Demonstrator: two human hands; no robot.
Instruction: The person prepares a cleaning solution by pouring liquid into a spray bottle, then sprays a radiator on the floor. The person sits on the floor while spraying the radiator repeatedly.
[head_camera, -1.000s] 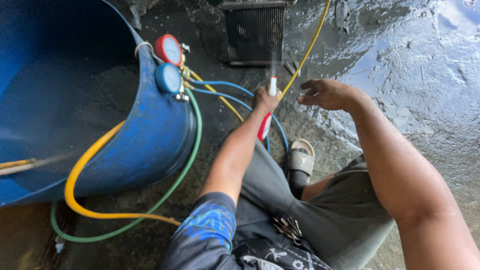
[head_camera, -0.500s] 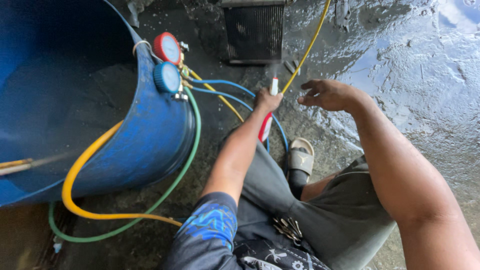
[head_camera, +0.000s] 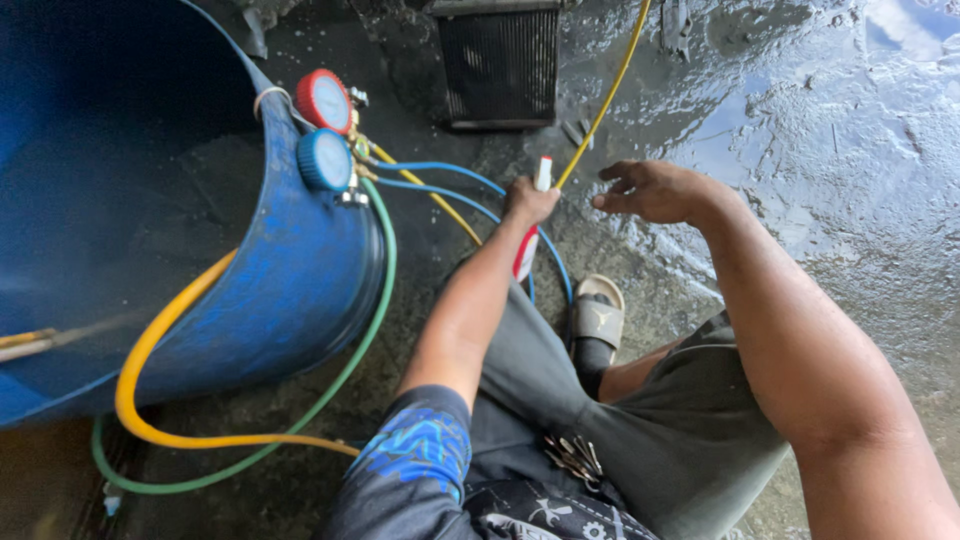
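Observation:
My left hand (head_camera: 528, 201) grips a red and white spray can (head_camera: 530, 235), its white nozzle end pointing away from me toward a black finned radiator block (head_camera: 500, 62) on the wet floor. My right hand (head_camera: 652, 190) hovers just right of the can with fingers loosely curled, holding nothing, close to a thin yellow hose (head_camera: 608, 95). A red gauge (head_camera: 324, 100) and a blue gauge (head_camera: 324, 160) hang on the rim of a big blue barrel (head_camera: 250, 290) at the left.
Blue hoses (head_camera: 440, 175), a thick yellow hose (head_camera: 160, 400) and a green hose (head_camera: 340, 370) run from the gauges across the dark wet concrete. My sandalled foot (head_camera: 598, 315) rests under the can. Keys (head_camera: 572, 455) hang at my waist.
Almost nothing has moved; the faint spray mist seen above the can's nozzle earlier is no longer visible.

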